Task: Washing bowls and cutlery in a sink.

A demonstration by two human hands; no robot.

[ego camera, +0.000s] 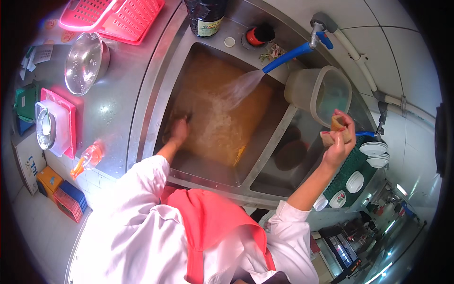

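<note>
Water sprays from a blue hose (288, 56) into a steel sink (227, 183) filled with brownish water. At the sink's left side, my left hand (180, 130) reaches into the water; its fingertips are partly hidden near something dark. My right hand (337, 142) is raised over the right end of the smaller basin, its fingers closed on a folded tan cloth or sponge (335, 136). Just behind that hand stands a cloudy plastic tub (301, 87), tilted towards the right. An orange-yellow thing (240, 154) shows through the water at the lower right of the sink.
A steel bowl (85, 64), a pink basket (131, 17) and a clear jug with an orange handle (90, 158) stand on the left counter. Behind the sink are a dark container (205, 17) and a tap (316, 28). White bowls (354, 181) sit on a green mat at right.
</note>
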